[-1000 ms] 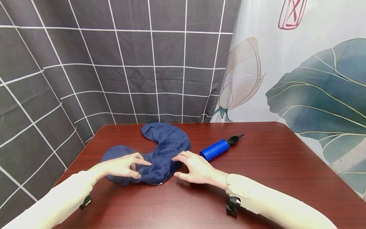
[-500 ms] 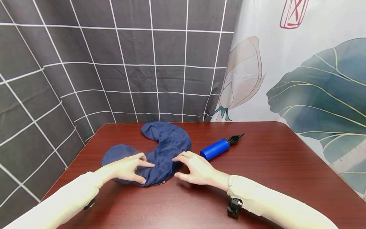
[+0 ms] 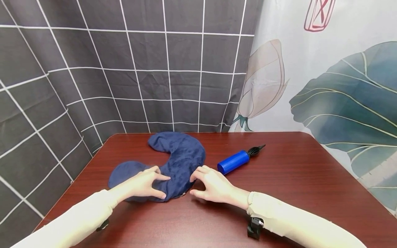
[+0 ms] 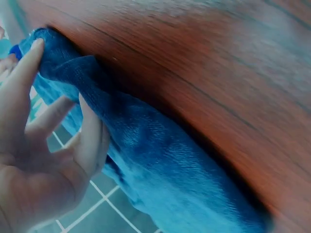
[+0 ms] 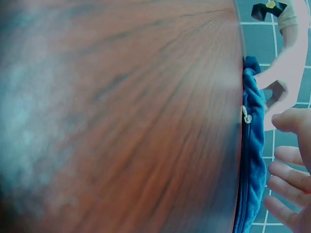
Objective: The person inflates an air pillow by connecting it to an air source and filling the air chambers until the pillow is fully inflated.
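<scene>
Pillow point(image 3: 185, 156) | opening: leftward, away | long axis: slanting away rightward

The wood-grained reddish-brown table point(image 3: 291, 182) has rounded far corners. A curved, dark blue pillow point(image 3: 187, 153) lies at the left, opening leftward; apart from it, farther right, a blue pump point(image 3: 234, 162) lies slantwise, black end toward far right.
</scene>
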`<state>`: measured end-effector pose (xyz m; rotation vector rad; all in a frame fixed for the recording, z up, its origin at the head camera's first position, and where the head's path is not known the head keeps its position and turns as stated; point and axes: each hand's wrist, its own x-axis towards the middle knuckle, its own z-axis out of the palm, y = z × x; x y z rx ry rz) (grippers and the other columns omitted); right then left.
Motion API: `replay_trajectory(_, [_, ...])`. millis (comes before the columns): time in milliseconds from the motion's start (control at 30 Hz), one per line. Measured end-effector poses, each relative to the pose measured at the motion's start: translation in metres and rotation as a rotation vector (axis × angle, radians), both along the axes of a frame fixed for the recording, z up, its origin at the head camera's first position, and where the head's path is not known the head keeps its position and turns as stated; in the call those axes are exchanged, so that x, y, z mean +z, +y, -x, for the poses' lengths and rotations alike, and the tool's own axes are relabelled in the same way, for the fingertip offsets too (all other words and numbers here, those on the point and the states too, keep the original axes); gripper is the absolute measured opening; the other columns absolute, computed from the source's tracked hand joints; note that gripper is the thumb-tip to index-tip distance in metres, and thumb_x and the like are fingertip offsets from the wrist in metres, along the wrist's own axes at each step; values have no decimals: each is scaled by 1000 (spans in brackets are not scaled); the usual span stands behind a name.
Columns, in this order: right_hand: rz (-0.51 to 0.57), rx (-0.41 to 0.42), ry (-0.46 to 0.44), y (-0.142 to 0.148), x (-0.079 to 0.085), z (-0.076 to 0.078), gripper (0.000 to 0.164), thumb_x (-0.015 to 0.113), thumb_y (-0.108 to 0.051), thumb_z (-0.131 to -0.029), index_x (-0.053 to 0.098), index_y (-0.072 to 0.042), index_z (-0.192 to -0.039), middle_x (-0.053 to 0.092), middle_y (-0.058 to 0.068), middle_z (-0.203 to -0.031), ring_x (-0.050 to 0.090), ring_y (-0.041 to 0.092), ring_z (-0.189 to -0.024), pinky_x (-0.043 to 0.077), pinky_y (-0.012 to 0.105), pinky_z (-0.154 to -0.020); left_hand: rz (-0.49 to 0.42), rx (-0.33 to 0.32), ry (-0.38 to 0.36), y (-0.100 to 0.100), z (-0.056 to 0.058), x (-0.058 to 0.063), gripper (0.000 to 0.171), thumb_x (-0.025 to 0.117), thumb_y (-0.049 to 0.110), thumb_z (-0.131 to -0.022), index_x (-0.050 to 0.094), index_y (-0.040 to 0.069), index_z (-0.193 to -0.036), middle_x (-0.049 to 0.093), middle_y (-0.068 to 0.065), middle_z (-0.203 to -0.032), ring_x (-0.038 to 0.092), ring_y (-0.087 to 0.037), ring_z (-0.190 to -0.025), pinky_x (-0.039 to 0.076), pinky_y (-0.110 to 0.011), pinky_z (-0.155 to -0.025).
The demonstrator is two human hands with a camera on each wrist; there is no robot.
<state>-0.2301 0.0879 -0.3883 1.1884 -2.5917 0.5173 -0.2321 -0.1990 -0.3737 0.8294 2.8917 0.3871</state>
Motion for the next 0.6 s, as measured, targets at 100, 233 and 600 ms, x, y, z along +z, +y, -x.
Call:
replay_trajectory(100, [-14,-8,-3,0,-1,-1,26,75,-43,-84,67,-24,-99,63,-10,-96,55,6,-88,49,22,-72,11,47,-5,7,-2,0,62,83,52,-72,70,22,-125,49,1,-92,47,-14,-77,40,-28,-68])
replay_trajectory(233, [-17,-16,-8,0,-2,-1,25,75,-43,-84,67,-24,-97,63,-10,-93,55,6,-85,48,21,-69,7,102,-6,17,-4,-1,63,83,50,-73,70,19,-125,48,-1,-90,47,-16,-73,39,-30,-67])
replay_trajectory(600, [-24,-55,13,-2,-3,4,24,77,-43,-81,67,-23,-88,61,-10,-86,53,5,-80,44,19,-63,9,203,26,42,-7,-6,61,78,52,-78,69,14,-125,54,-11,-97,61,-27,-72,54,-41,-75])
